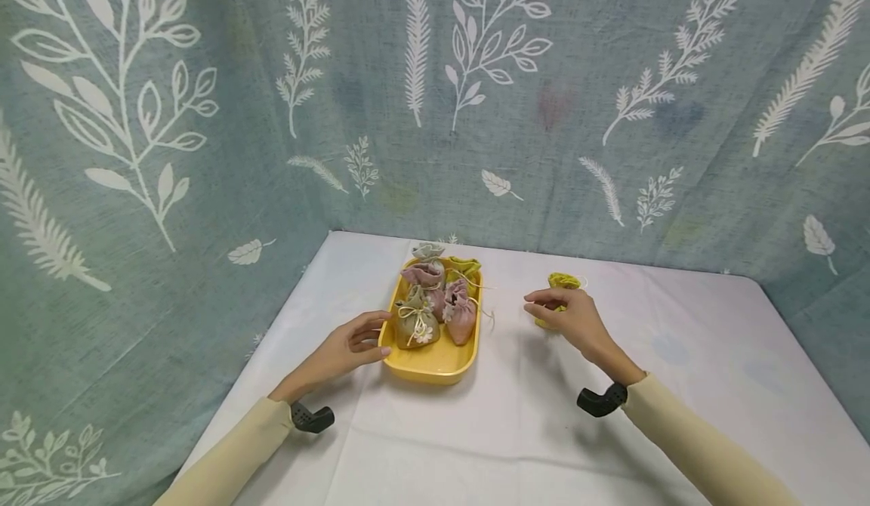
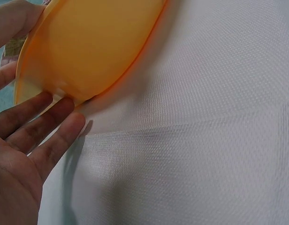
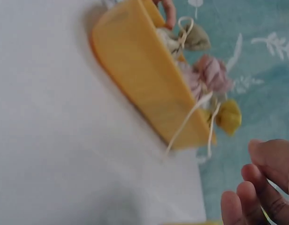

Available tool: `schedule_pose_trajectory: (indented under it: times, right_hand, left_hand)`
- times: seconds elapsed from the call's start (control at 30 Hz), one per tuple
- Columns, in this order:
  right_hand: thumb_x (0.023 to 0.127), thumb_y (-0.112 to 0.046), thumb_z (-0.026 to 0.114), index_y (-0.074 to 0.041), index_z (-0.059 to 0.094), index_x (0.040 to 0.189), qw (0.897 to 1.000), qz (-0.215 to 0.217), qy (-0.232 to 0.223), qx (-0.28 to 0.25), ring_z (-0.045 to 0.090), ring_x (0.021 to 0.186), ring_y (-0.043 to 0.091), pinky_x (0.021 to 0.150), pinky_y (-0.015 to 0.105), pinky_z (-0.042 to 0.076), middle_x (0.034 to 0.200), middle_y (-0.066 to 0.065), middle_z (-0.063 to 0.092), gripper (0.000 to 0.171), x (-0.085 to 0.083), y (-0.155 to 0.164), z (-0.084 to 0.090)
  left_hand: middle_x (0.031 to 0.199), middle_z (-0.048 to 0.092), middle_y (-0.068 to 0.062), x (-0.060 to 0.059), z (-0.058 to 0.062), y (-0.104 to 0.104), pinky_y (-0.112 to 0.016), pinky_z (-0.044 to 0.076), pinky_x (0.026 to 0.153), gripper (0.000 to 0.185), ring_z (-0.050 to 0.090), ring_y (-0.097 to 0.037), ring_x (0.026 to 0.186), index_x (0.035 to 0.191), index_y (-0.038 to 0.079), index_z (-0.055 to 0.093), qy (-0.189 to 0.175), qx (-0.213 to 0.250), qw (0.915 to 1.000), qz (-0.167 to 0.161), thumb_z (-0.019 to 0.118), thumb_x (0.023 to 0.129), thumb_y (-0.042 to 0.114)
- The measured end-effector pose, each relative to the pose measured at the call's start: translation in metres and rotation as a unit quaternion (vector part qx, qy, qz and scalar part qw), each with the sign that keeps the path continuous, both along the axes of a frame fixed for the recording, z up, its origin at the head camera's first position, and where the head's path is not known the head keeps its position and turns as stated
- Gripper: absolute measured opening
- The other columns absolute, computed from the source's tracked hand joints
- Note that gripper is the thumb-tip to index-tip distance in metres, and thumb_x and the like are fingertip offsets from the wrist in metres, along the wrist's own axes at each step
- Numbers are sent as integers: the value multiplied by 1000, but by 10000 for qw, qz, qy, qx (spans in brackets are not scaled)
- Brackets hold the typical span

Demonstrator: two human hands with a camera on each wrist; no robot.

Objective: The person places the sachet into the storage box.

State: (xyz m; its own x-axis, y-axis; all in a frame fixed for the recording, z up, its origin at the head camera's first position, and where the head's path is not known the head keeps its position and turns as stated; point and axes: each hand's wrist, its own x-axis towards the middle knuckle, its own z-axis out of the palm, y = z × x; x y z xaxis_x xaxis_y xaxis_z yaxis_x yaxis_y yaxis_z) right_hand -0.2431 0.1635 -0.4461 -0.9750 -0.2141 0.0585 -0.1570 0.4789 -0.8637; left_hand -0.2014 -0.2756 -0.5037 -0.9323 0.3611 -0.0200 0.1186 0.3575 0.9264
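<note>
In the head view a yellow tray (image 1: 428,377) holds several small drawstring pouches: a pale grey one (image 1: 430,251), a mauve one (image 1: 423,273), a pink one (image 1: 461,321), a yellow-green one (image 1: 465,266) and an olive one (image 1: 416,325) with a cream bow. My left hand (image 1: 350,347) touches the tray's left side and front corner, fingers spread. Its fingertips (image 2: 67,105) meet the outer wall. My right hand (image 1: 574,321) hovers with loosely bent fingers, partly hiding another yellow-green pouch (image 1: 564,280). Nothing shows between its thumb and fingers.
A white cloth (image 1: 435,445) covers the table. Behind it and at the sides hangs a blue-green leaf-print curtain (image 1: 530,151). Pale strings trail over the tray's right rim. A black wrist camera (image 1: 601,400) sits on the right wrist, another (image 1: 313,418) on the left.
</note>
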Motion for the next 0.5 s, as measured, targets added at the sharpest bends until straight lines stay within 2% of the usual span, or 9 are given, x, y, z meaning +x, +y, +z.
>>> schedule_pose_trajectory:
  times: [0.27,0.5]
  right_hand:
    - [94,-36,78,-10,78,117,9992,-341,146,139,69,87,35,74,51,61,108,8,74,35,0,38,-16]
    - [92,-42,78,-9,76,106,9961,-797,52,377,69,83,37,70,45,61,99,9,74,36,-5,59,-28]
  left_hand:
    - [147,53,-16,-1,2,0,-39,51,108,67,56,-34,130,151,22,48,121,-21,9999,-12,80,93,29]
    - [147,53,-16,-1,2,2,-42,50,108,68,56,-34,130,151,21,47,72,12,10000,-32,81,92,30]
